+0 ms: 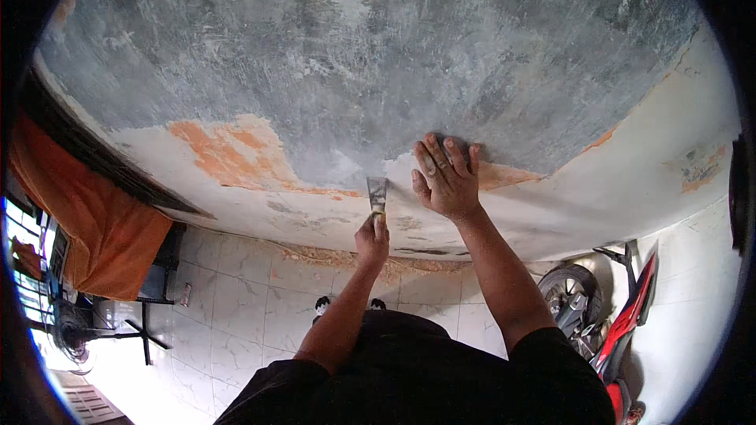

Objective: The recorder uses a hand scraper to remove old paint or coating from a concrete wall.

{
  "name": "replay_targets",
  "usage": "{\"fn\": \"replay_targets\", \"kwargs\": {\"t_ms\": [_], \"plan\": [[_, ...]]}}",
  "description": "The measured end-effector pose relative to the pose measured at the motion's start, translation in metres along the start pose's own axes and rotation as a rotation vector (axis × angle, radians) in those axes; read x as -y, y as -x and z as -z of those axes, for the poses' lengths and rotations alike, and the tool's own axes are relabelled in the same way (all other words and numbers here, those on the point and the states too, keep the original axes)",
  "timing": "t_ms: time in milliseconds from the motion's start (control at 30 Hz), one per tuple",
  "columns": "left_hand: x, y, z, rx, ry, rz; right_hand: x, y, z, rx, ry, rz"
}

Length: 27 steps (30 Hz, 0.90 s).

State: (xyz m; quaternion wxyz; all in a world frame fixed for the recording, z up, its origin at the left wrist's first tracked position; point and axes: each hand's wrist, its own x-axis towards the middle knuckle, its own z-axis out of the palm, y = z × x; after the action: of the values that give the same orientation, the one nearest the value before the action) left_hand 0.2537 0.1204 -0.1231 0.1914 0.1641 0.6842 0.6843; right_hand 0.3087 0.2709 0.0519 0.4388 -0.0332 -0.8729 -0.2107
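Observation:
My left hand (372, 242) is closed round the handle of a putty knife (377, 191), whose flat metal blade points up at the wall. The blade is at the ragged lower border of the bare grey patch; whether its edge touches I cannot tell. To its right, my right hand (449, 177) lies against the wall (441, 47) with its fingers stretched upward, holding nothing. White paint covers the wall below the grey area, and an orange layer (236, 149) shows at the border left of the knife and beside my right hand.
Crumbled paint flakes (315, 256) lie along the foot of the wall on the tiled floor (236, 299). At the right stands a red and black motorcycle (622, 323). An orange cloth (110, 228) hangs at the left, above a standing fan (75, 334).

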Motion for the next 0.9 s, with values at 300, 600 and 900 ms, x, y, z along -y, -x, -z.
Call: {"fn": "replay_targets", "kwargs": {"t_ms": [300, 600, 900], "plan": [[-0.014, -0.004, 0.0, 0.004, -0.041, -0.041, -0.001, -0.002, -0.002, -0.009, -0.006, -0.004], [0.011, 0.007, 0.008, -0.041, -0.077, 0.021, 0.001, 0.002, -0.002, 0.025, -0.046, -0.006], [0.002, 0.003, 0.006, -0.076, -0.068, -0.029, -0.002, -0.003, 0.005, 0.046, -0.12, -0.021]]}}
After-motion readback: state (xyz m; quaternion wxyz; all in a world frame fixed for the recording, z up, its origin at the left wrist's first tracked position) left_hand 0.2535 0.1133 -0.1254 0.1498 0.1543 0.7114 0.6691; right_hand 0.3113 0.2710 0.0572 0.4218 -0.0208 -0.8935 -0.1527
